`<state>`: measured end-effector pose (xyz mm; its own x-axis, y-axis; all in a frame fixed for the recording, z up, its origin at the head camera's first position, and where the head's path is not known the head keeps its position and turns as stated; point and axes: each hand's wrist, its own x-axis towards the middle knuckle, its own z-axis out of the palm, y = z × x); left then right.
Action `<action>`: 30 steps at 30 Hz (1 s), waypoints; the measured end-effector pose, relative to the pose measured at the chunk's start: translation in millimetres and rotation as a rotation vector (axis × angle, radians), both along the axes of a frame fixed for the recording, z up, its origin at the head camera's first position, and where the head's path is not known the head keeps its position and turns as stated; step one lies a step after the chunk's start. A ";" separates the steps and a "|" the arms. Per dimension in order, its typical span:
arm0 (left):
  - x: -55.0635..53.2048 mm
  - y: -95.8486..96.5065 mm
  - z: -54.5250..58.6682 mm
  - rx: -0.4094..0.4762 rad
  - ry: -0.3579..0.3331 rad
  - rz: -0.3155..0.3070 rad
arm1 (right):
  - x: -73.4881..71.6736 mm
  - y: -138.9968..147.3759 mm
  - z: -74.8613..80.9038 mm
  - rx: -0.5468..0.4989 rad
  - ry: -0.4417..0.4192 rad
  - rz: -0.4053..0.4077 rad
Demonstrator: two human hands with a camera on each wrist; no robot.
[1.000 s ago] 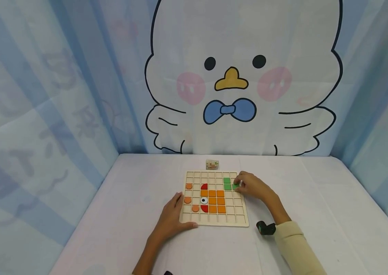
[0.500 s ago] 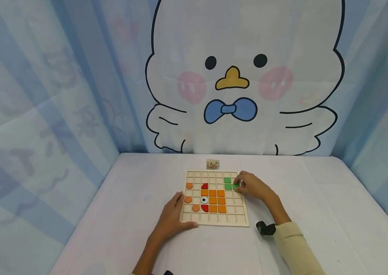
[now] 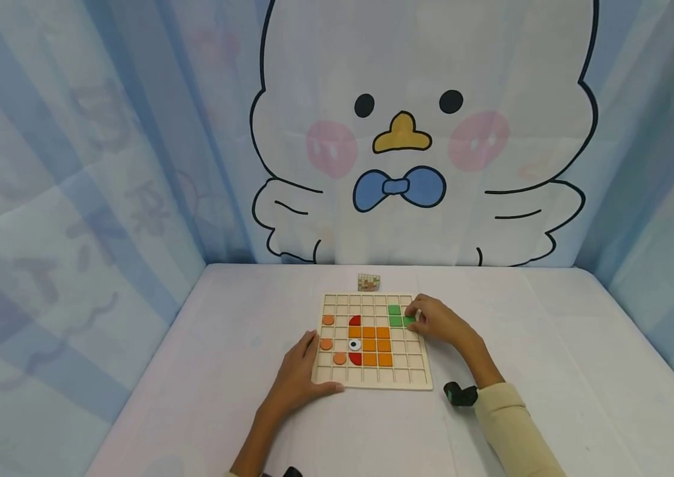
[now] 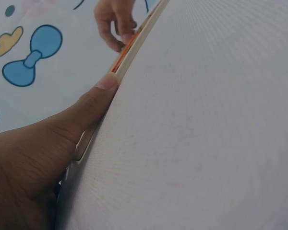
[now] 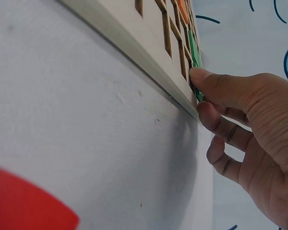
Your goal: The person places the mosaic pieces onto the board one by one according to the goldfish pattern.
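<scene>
A wooden grid board (image 3: 402,384) lies on the table in the head view. My left hand (image 3: 296,376) rests at its near left corner, fingers along the left side and thumb (image 4: 105,84) against the front edge. At the board's right side my right hand (image 3: 441,322) pinches a green square tile (image 3: 409,321) between thumb and fingers, at a cell of the grid. Two more green tiles (image 3: 394,310) sit beside it. Orange square tiles (image 3: 369,344), red quarter-round pieces (image 3: 355,359), a white eye piece (image 3: 354,344) and orange discs (image 3: 326,344) fill other cells.
A small patterned piece (image 3: 368,283) stands behind the board. A black device (image 3: 460,394) is at the right wrist, beside a beige sleeve (image 3: 512,424). Curtains with a cartoon figure (image 3: 399,132) close off the back. Something red (image 5: 29,203) shows low in the right wrist view.
The head view shifts slightly. Both hands stay in place, the right one still at the green tile, and the pieces on the board look the same.
</scene>
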<state>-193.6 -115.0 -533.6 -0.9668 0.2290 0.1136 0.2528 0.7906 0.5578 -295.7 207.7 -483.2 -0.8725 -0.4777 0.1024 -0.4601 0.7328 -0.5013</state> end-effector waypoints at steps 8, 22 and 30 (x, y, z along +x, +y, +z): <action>0.0 -0.9 1.9 0.005 -0.007 0.006 | -1.3 -2.7 1.9 0.020 -0.005 -0.018; 1.2 0.8 4.1 0.013 -0.038 0.016 | -0.3 -1.3 1.2 0.005 -0.010 -0.017; 1.2 1.5 3.8 0.014 -0.032 0.011 | 5.3 2.3 7.5 -0.010 -0.002 -0.031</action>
